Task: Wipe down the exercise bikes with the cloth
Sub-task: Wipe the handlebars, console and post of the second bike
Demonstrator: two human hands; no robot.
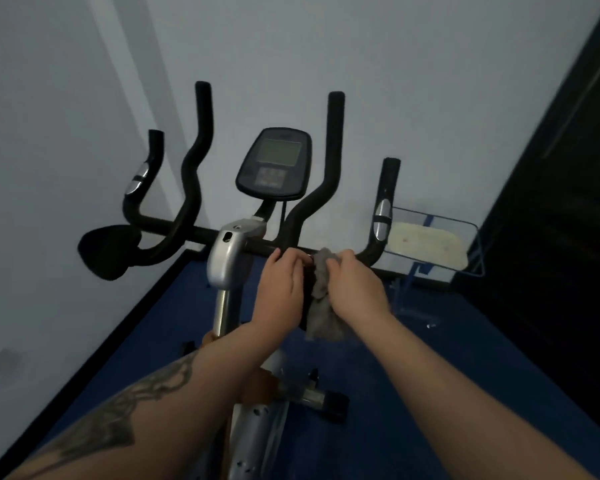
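Observation:
An exercise bike (pixel 234 258) with a silver stem, black handlebars (pixel 201 147) and a grey console (pixel 274 164) stands in front of me. A crumpled grey cloth (pixel 323 306) hangs over the right half of the handlebar crossbar. My right hand (pixel 355 285) grips the cloth against the bar. My left hand (pixel 279 289) lies just left of it, its fingers curled over the bar and touching the cloth's edge. What lies under the cloth is hidden.
A blue carpet (pixel 430 358) covers the floor. White walls rise behind and to the left. A blue wire rack (pixel 465 247) holding a pale pad stands at the right by the wall. A dark door or cabinet (pixel 561 202) fills the right side.

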